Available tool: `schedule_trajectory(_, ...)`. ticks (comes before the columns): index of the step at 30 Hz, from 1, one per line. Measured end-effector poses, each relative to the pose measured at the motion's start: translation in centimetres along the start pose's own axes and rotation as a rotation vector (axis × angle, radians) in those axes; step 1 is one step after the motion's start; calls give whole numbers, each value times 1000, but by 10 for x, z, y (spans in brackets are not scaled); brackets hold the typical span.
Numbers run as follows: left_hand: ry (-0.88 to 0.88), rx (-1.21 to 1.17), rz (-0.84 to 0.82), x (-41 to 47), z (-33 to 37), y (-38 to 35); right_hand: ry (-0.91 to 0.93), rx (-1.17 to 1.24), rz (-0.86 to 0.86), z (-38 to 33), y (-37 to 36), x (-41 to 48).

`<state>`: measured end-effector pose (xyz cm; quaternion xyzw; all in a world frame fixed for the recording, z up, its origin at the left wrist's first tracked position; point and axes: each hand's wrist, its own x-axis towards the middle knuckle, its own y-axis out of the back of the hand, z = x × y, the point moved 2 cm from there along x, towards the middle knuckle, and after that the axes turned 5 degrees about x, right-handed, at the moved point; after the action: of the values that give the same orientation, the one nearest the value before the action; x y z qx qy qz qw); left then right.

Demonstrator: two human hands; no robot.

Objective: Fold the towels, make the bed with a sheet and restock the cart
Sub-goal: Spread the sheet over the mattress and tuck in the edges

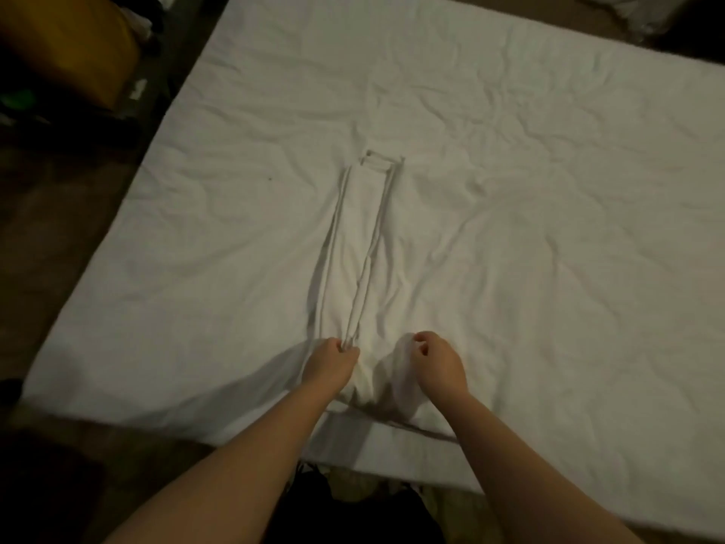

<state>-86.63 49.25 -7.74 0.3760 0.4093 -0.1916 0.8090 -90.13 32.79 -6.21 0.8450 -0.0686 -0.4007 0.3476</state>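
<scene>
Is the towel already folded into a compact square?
No, the towel lies as a long narrow strip on the bed, its near end gripped by both hands.

plain white towel (353, 245) on white sheet (529, 170)

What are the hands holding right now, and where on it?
Both hold the long folded white towel at its near end: left hand pinches the hemmed edges, right hand grips the bunched corner.
</scene>
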Motion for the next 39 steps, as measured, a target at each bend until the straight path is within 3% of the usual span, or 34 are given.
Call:
schedule_trajectory(8,-49,-36,48,19,35,-28,26,35,77,50,23,19)
schedule_trajectory(13,-287,-148,439,-15,65,-12,71,39,101,51,37,22)
schedule_trajectory(16,-228,-107,640,-25,43,7,106,21,93,41,32,21)
schedule_trajectory(19,10,7,443,-4,5,11,114,-151,84,45,28,22)
schedule_trajectory(21,72,74,305,9,-9,2,94,-207,129,59,27,20)
schedule_trajectory(25,136,182,333,19,-14,-5,-46,-133,291,93,31,12)
schedule_trajectory(28,119,39,309,19,-13,-3,-191,-19,365,109,34,3)
schedule_trajectory(33,140,-119,162,22,-23,3,-365,276,274,125,38,3)
schedule_trajectory(35,110,-303,50,20,-27,5,-398,391,193,133,47,5)
schedule_trajectory(39,98,-528,-119,-3,-27,6,-358,560,-13,142,60,-12)
